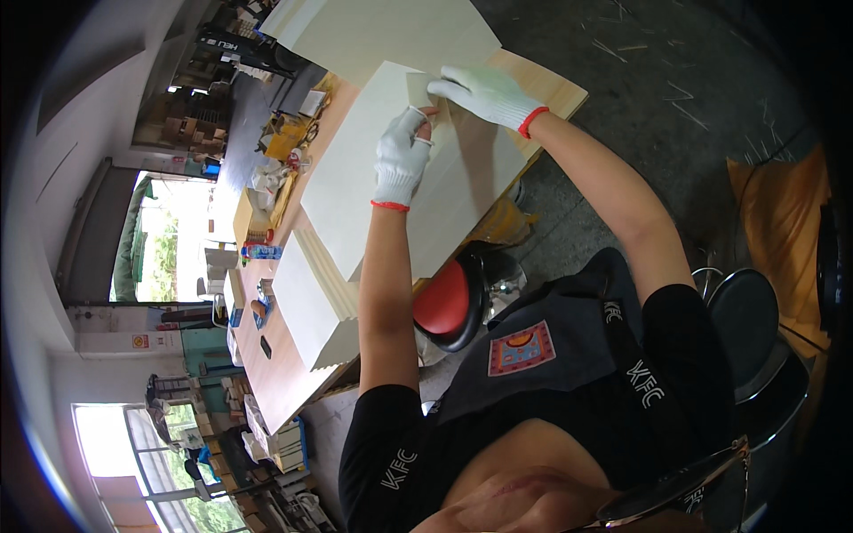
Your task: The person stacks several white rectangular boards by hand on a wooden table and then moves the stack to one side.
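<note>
I wear white knit gloves with red cuffs on both hands. My left hand [402, 160] is closed, bare fingertips showing at the glove's openings, around the lower end of a small pale rectangular piece [420, 89]. Under it lies a large whitish wooden panel [355, 169] on the table. My right hand [484, 93] reaches across the panel's far right part, its fingers stretched out and close to the small piece's right edge. Whether they touch the piece I cannot tell.
A stack of pale boards [311, 293] sits nearer on the wooden table [284, 382]; more large boards [391, 35] lie at the far end. A phone [266, 347] and loose items line the table's left side. A red-seated stool [442, 298] stands beside the table.
</note>
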Tool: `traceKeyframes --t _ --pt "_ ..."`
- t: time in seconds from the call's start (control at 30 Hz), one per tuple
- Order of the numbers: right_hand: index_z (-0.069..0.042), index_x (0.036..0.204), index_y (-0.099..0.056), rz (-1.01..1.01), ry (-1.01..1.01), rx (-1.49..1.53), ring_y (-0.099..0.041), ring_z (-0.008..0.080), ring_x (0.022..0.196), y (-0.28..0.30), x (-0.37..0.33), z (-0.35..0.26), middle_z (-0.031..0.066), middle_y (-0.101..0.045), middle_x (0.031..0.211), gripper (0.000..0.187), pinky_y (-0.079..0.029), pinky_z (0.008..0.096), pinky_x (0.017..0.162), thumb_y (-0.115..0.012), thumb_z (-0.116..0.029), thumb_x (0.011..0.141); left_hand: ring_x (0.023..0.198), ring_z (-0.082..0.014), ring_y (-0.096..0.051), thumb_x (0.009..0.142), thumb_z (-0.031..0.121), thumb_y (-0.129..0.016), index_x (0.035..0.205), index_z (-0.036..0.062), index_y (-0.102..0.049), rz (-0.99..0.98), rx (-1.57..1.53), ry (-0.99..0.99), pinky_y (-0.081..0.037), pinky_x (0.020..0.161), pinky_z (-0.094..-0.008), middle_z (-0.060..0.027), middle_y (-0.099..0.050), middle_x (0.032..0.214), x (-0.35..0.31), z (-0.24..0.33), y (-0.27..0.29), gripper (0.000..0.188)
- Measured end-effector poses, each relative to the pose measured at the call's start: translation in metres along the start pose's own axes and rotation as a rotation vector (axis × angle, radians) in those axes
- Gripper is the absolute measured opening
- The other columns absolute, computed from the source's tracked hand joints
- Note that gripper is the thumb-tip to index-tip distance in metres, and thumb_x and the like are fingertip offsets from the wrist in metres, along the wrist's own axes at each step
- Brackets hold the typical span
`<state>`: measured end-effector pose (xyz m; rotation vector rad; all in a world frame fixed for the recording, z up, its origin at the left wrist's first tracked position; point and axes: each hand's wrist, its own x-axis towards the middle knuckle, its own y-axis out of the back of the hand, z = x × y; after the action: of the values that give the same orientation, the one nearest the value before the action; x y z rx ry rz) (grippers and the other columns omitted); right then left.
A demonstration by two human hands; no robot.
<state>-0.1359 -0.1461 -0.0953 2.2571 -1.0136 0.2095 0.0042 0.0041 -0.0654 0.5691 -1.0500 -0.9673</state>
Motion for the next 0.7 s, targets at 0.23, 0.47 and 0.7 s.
traceKeyframes --t 0.23,0.47,0.7 --pt "-0.012 0.136 -0.059 0.031 -0.202 0.115 -0.059 0.0351 0.121 -0.002 -0.012 -0.003 0.0158 -0.063 0.133 0.061 -0.046 0.0414 0.1 -0.045 -0.059 0.099 0.092 -0.0269 -0.067 0.092 0.015 -0.066 0.116 0.0122 -0.069 -0.083 -0.008 0.13 -0.053 0.081 -0.0378 -0.0145 -0.068 0.103 0.001 0.007 0.005 0.024" --pt "-0.013 0.137 -0.058 0.142 -0.158 0.085 -0.059 0.0343 0.122 -0.017 -0.01 0.014 0.0148 -0.062 0.134 0.06 -0.046 0.041 0.101 -0.045 -0.058 0.099 0.103 -0.0283 -0.067 0.085 0.019 -0.076 0.119 0.0132 -0.068 -0.085 -0.07 0.188 -0.053 0.087 -0.0392 -0.0145 -0.069 0.109 0.002 -0.004 -0.003 0.035" --pt "-0.018 0.138 -0.058 0.093 -0.131 0.048 -0.059 0.0338 0.123 -0.015 -0.011 0.013 0.0143 -0.06 0.138 0.056 -0.046 0.0398 0.101 -0.046 -0.056 0.1 0.106 -0.0304 -0.065 0.082 0.014 -0.074 0.12 0.0156 -0.068 -0.089 0.071 0.074 -0.053 0.088 -0.0395 -0.0139 -0.068 0.109 0.001 0.003 0.0 0.039"
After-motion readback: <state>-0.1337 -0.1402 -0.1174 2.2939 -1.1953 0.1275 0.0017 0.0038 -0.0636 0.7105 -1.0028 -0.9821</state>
